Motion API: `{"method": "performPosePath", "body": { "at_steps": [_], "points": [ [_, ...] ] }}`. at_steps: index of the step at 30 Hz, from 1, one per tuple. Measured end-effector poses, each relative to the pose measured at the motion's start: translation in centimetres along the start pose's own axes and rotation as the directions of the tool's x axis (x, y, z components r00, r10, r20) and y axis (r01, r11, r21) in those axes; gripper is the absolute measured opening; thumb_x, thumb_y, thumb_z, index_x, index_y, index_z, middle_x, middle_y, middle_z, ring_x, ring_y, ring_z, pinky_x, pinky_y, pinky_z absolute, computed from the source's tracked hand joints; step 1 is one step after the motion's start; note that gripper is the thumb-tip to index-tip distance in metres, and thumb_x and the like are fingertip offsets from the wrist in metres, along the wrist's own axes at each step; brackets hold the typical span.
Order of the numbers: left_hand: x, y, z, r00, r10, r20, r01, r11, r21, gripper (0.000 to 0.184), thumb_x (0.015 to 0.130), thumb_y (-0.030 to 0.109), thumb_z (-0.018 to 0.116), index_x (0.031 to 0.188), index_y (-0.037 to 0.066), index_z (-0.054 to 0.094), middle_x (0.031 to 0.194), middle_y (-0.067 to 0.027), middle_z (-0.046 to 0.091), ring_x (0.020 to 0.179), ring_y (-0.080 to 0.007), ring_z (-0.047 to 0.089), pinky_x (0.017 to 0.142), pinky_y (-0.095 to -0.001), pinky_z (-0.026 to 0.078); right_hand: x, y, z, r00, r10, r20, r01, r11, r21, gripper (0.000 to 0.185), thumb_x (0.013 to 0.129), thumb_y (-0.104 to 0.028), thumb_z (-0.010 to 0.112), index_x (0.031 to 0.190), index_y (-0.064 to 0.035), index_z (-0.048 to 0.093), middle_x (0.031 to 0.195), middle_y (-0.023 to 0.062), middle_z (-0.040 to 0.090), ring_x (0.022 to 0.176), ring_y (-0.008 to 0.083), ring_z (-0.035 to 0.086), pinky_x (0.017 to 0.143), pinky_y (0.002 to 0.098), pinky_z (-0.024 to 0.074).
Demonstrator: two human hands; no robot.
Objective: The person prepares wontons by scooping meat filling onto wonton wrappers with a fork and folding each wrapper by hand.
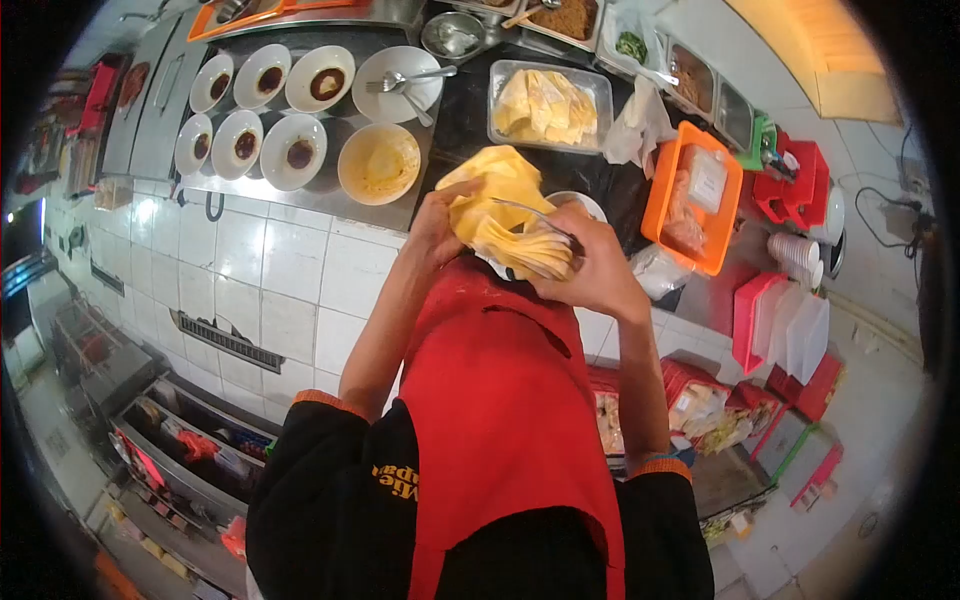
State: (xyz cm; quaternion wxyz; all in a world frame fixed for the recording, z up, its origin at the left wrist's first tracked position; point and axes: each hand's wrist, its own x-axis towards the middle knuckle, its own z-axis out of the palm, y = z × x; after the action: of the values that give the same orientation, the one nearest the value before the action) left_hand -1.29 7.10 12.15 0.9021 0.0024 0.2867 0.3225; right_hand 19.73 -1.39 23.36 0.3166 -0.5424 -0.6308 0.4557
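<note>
My left hand (pixel 438 228) pinches the left edge of a yellow dough sheet (pixel 510 172) in front of the red apron. Closed around a stack of thin yellow dough sheets (pixel 525 248), my right hand (pixel 598 268) also has a slim metal utensil (pixel 522 207) lying across the sheets. The utensil's kind cannot be made out. Partly behind my right hand is a white bowl (pixel 582 203). Just beyond both hands sits a clear tray (pixel 494 128) with folded yellow dough pieces (pixel 548 103).
Several white bowls with dark sauce (pixel 293 152) line the steel counter at left. Nearby are a bowl smeared with yellow liquid (pixel 380 163) and a plate (pixel 425 98) with a fork (pixel 408 76). An orange basket (pixel 720 235) with bagged food stands at right.
</note>
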Motion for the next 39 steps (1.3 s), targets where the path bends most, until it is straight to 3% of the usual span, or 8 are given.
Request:
{"method": "performPosePath", "body": {
  "at_steps": [9, 13, 16, 20, 25, 31, 35, 39],
  "points": [
    [-0.5, 5.5, -2.8, 0.951, 0.293, -0.094, -0.302, 0.948, -0.103, 0.050, 0.094, 0.012, 0.060, 0.139, -0.003, 0.045, 0.133, -0.0198, 0.060, 0.118, -0.0323, 0.063, 0.101, -0.0463, 0.053, 6.4, 4.1, -7.5, 0.997, 0.074, -0.021, -0.068, 0.977, 0.202, 0.064, 0.066, -0.023, 0.093, 0.119, -0.0022, 0.063, 0.108, 0.0019, 0.064, 0.094, 0.0096, 0.060, 0.082, 0.0262, 0.0506],
    [-0.5, 4.4, -1.6, 0.954, 0.287, -0.082, -0.291, 0.956, -0.039, 0.048, 0.096, 0.018, 0.059, 0.138, -0.003, 0.047, 0.132, -0.0187, 0.061, 0.117, -0.0311, 0.064, 0.100, -0.0455, 0.052, 9.7, 6.7, -10.8, 0.971, 0.084, -0.222, -0.165, 0.912, -0.375, 0.060, 0.071, -0.030, 0.092, 0.116, -0.0019, 0.066, 0.099, 0.0032, 0.065, 0.085, 0.0074, 0.058, 0.070, 0.0255, 0.0479],
    [-0.8, 3.1, -0.1, 0.960, 0.276, -0.045, -0.278, 0.960, -0.041, 0.051, 0.098, 0.024, 0.059, 0.140, -0.002, 0.046, 0.134, -0.0181, 0.059, 0.119, -0.0303, 0.063, 0.102, -0.0446, 0.051, 9.6, 7.3, -8.9, 0.923, 0.085, -0.376, -0.157, 0.973, -0.167, 0.040, 0.078, -0.031, 0.087, 0.102, -0.0023, 0.072, 0.078, -0.0025, 0.064, 0.069, 0.0008, 0.053, 0.055, 0.0198, 0.0377],
    [-1.3, 1.0, 1.4, 0.979, 0.193, 0.070, -0.194, 0.981, 0.001, 0.057, 0.099, 0.034, 0.059, 0.143, 0.000, 0.045, 0.135, -0.0157, 0.060, 0.121, -0.0282, 0.062, 0.101, -0.0427, 0.051, 6.4, 4.4, -2.4, 0.923, 0.227, -0.311, -0.175, 0.967, 0.186, 0.031, 0.080, -0.021, 0.085, 0.104, -0.0043, 0.073, 0.079, -0.0034, 0.062, 0.064, 0.0003, 0.047, 0.052, 0.0187, 0.0332],
    [-1.2, -0.2, 2.5, 0.995, 0.027, 0.101, -0.035, 0.996, 0.078, 0.061, 0.101, 0.045, 0.054, 0.143, 0.002, 0.045, 0.134, -0.0139, 0.060, 0.119, -0.0253, 0.063, 0.098, -0.0408, 0.052, 4.7, 1.9, -0.1, 0.936, 0.020, -0.352, -0.015, 1.000, 0.018, 0.032, 0.078, -0.011, 0.084, 0.107, -0.0048, 0.072, 0.094, -0.0020, 0.061, 0.059, 0.0023, 0.034, 0.050, 0.0195, 0.0307],
    [-1.6, -0.8, 3.6, 0.977, -0.095, 0.193, 0.020, 0.932, 0.361, 0.063, 0.099, 0.045, 0.055, 0.145, 0.003, 0.042, 0.141, -0.0154, 0.054, 0.124, -0.0286, 0.059, 0.104, -0.0435, 0.050, 3.5, 2.2, -1.6, 0.964, -0.105, -0.244, 0.053, 0.976, -0.211, 0.031, 0.076, -0.018, 0.084, 0.102, -0.0038, 0.072, 0.100, 0.0074, 0.061, 0.079, 0.0213, 0.063, 0.066, 0.0314, 0.0500],
    [-0.7, -2.3, 1.5, 0.982, -0.144, 0.120, 0.107, 0.958, 0.266, 0.063, 0.100, 0.049, 0.052, 0.144, 0.005, 0.043, 0.137, -0.0136, 0.056, 0.120, -0.0258, 0.062, 0.097, -0.0391, 0.055, 2.5, 0.6, -1.0, 0.970, -0.134, -0.203, 0.069, 0.952, -0.299, 0.030, 0.076, -0.021, 0.083, 0.100, -0.0051, 0.073, 0.103, 0.0081, 0.060, 0.089, 0.0266, 0.067, 0.075, 0.0363, 0.0535],
    [0.2, -3.5, 0.5, 0.901, -0.214, 0.378, 0.191, 0.977, 0.099, 0.079, 0.099, 0.064, 0.038, 0.145, 0.000, 0.040, 0.140, -0.0177, 0.053, 0.125, -0.0312, 0.058, 0.103, -0.0438, 0.052, 2.5, -0.4, -1.2, 0.982, -0.185, -0.042, 0.160, 0.924, -0.346, 0.027, 0.075, -0.020, 0.082, 0.098, -0.0079, 0.074, 0.103, 0.0067, 0.060, 0.089, 0.0270, 0.067, 0.076, 0.0366, 0.0537]
  ]
}}
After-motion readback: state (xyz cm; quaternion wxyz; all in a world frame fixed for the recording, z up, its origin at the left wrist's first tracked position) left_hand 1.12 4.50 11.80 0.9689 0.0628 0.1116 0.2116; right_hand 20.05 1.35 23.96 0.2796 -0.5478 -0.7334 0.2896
